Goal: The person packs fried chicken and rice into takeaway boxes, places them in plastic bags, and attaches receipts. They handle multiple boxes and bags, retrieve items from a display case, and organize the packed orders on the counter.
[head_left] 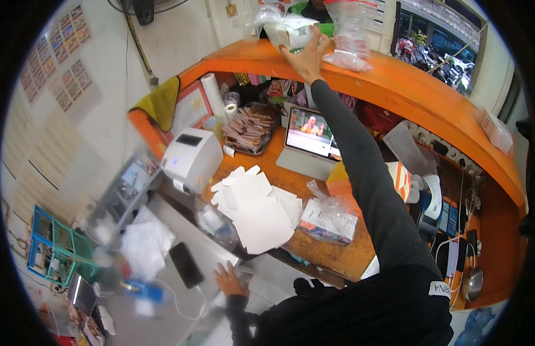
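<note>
My right arm stretches up to the raised orange counter ledge [394,78]. There my right hand [306,57] has its thumb and fingers round a clear plastic bag with white contents [299,36]; exactly what is inside cannot be made out. Another bag of clear packs [351,34] stands just right of it on the ledge. Low in the picture, my left hand [230,281] rests with fingers spread at the edge of the grey table [169,311], holding nothing. A dark phone [186,265] lies left of that hand, with a white cable nearby.
On the wooden desk are a white label printer [192,160], flat white cartons [261,216], a tray of sachets [250,130], a tablet [309,131] and a plastic-wrapped pack [328,221]. A blue tape dispenser [143,290] sits at left. Someone in dark clothing [316,8] is beyond the ledge.
</note>
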The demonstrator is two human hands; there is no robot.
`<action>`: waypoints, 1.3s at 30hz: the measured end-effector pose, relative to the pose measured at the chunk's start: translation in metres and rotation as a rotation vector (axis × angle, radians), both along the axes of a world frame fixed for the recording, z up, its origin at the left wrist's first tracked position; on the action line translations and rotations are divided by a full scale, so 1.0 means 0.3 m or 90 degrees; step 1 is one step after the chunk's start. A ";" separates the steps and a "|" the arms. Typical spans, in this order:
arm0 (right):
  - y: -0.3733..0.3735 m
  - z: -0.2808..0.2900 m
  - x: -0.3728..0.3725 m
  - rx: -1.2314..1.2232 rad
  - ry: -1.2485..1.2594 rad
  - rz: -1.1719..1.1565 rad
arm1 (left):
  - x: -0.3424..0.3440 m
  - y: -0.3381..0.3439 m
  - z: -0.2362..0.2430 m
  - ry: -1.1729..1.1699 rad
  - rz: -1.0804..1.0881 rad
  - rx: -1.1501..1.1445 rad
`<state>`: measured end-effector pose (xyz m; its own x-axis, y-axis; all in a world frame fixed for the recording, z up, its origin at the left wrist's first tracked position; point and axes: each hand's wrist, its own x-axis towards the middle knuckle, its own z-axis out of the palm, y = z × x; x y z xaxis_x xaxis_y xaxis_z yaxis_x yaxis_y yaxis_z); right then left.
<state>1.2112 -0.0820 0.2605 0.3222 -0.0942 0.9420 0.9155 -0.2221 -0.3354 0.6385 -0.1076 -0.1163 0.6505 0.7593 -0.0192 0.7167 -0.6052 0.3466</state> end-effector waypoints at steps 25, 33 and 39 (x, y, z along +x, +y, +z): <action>-1.632 -0.640 -0.301 -0.203 0.494 0.187 | 0.202 0.274 -0.222 0.507 0.119 0.193; -2.100 -1.110 -0.378 -0.261 0.563 -0.335 | 0.185 0.452 -0.273 0.377 -0.119 0.324; -1.926 -1.016 -0.550 -0.141 0.675 -0.175 | 0.235 0.395 -0.171 0.491 -0.020 0.129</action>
<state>1.0462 -0.6599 -0.0444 0.9665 -0.1506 0.2079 0.1001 -0.5248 -0.8453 0.7090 0.0109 -0.1675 0.5306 0.7781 -0.3363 0.6915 -0.6268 -0.3590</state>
